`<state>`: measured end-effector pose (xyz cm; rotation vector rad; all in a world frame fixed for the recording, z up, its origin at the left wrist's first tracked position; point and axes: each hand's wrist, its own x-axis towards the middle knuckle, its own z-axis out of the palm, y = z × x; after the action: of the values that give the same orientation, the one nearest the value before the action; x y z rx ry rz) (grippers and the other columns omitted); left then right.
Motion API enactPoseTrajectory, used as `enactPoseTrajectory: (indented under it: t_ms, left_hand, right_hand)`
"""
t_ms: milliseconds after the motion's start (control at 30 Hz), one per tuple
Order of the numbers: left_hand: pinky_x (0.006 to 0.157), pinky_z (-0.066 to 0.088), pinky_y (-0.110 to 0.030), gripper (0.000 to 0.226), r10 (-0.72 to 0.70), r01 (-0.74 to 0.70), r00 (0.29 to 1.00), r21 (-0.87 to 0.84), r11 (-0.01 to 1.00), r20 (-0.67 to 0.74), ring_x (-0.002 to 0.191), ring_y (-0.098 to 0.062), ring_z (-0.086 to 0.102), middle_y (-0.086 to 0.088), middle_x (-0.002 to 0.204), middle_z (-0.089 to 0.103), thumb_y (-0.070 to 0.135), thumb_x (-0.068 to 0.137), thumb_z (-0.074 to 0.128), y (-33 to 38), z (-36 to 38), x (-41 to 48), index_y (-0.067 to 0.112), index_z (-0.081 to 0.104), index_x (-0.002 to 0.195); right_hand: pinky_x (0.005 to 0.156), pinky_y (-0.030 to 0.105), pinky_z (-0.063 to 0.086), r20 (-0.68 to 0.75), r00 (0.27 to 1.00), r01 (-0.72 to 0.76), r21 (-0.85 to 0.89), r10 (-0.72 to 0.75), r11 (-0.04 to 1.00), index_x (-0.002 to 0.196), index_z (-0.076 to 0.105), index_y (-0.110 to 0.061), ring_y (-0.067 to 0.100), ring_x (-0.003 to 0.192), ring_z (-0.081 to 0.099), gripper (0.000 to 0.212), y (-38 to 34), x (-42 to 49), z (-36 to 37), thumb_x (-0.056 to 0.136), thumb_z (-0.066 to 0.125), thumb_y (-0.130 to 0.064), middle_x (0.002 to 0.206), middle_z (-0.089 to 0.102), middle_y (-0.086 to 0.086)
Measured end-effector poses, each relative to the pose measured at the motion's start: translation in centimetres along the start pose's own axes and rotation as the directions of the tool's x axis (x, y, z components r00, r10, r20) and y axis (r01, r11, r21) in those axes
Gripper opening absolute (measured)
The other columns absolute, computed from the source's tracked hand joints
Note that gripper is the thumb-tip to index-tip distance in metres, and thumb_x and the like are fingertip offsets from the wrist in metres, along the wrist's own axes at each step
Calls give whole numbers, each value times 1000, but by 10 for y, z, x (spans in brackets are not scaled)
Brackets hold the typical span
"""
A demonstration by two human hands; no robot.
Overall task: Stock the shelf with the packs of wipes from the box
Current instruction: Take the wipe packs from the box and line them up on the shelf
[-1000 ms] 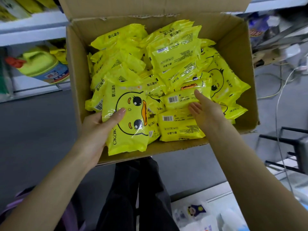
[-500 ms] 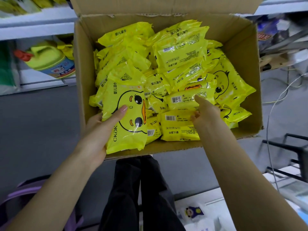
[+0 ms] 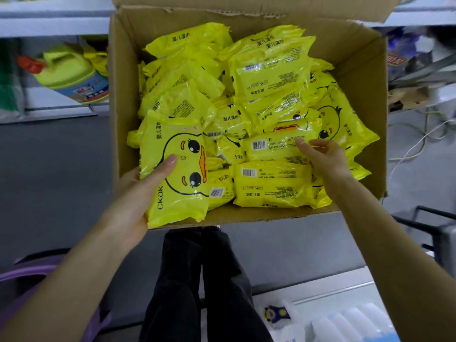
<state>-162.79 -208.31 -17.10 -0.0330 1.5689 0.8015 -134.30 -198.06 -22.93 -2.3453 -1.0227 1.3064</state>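
Yellow glossy duck-face wipes pack [image 3: 190, 166] in left hand [image 3: 139, 193] grip.

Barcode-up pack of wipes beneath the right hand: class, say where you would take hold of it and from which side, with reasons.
Probably its right end, from the right and above. The barcode-up pack lies flat on top, long axis across the box, neighbours crowding its left end; the right hand sits at that end.
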Motion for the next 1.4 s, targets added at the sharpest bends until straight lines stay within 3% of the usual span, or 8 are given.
enactPoseTrajectory:
  t_ms: [233, 433, 600, 867, 1067, 1167, 1267, 1400]
  left_hand:
    - [56, 60, -34, 54, 22, -22, 1000, -15, 1000, -3, 83, -16, 74, 1, 101, 76, 36, 64, 71, -2, 2, -6, 24, 66, 117]
    - [58, 61, -34, 54, 52, -52, 999, -16, 999, 8, 84, -15, 74, 1, 101, 75, 37, 65, 70, 3, -1, -18, 25, 66, 117]
    - [54, 60, -33, 45, 63, -63, 998, -11, 998, 19, 80, -14, 74, 3, 95, 76, 36, 65, 68, -1, -7, -20, 26, 67, 109]
    - [51, 59, -31, 38, 43, -43, 999, -35, 998, 1, 72, -12, 74, 4, 86, 76, 34, 63, 68, -22, -13, -27, 25, 68, 100]
    - [47, 57, -29, 35, 50, -50, 999, -19, 999, 20, 67, -12, 73, 4, 83, 76, 32, 65, 67, -23, -19, -35, 24, 68, 99]
    - [47, 57, -29, 40, 55, -54, 998, -15, 998, 18, 67, -13, 73, 2, 87, 76, 33, 65, 67, -19, -22, -36, 23, 68, 103]
    - [45, 56, -29, 38, 70, -70, 997, -18, 997, 16, 65, -12, 73, 2, 83, 76, 33, 66, 67, -14, -25, -36, 22, 68, 102]
    - [44, 55, -30, 29, 81, -80, 996, -28, 996, 28, 65, -12, 73, 5, 79, 76, 33, 71, 65, -11, -31, -32, 23, 68, 99]
  right_hand:
    - [86, 34, 40, 105, 994, 10, -35, -6, 999, 133, 46, -11, 22, 112, 52, 69, 2, 3, -3, 79, 72, -45, 122, 54, 10]
    - [94, 37, 41, 60, 997, 45, -75, -41, 996, 103, 57, -22, 24, 121, 46, 46, -4, -2, 7, 72, 77, -50, 125, 54, 6]
    - [78, 28, 38, 66, 994, 85, -36, -83, 996, 125, 42, -7, 17, 100, 51, 70, -20, 2, 12, 75, 78, -39, 111, 52, 7]
    - [94, 35, 43, 230, 967, 161, -208, -111, 965, 132, 51, -12, 23, 113, 50, 74, -27, 8, 5, 71, 79, -44, 116, 51, 6]
    - [59, 22, 38, 315, 937, 235, -249, -151, 939, 109, 52, -16, 9, 76, 47, 51, -33, -1, 2, 71, 82, -33, 89, 53, 0]
    - [57, 23, 40, 273, 937, 292, -275, -217, 916, 117, 57, -10, 11, 69, 48, 59, -41, -7, -4, 69, 83, -31, 89, 56, 6]
    - [72, 28, 50, 147, 942, 331, -235, -303, 914, 124, 57, -9, 10, 77, 53, 64, -62, -14, -17, 69, 83, -28, 89, 56, 2]
    - [56, 17, 48, 53, 900, 434, -17, -433, 901, 90, 64, -20, 0, 65, 58, 31, -79, -31, -27, 67, 83, -27, 76, 64, -10]
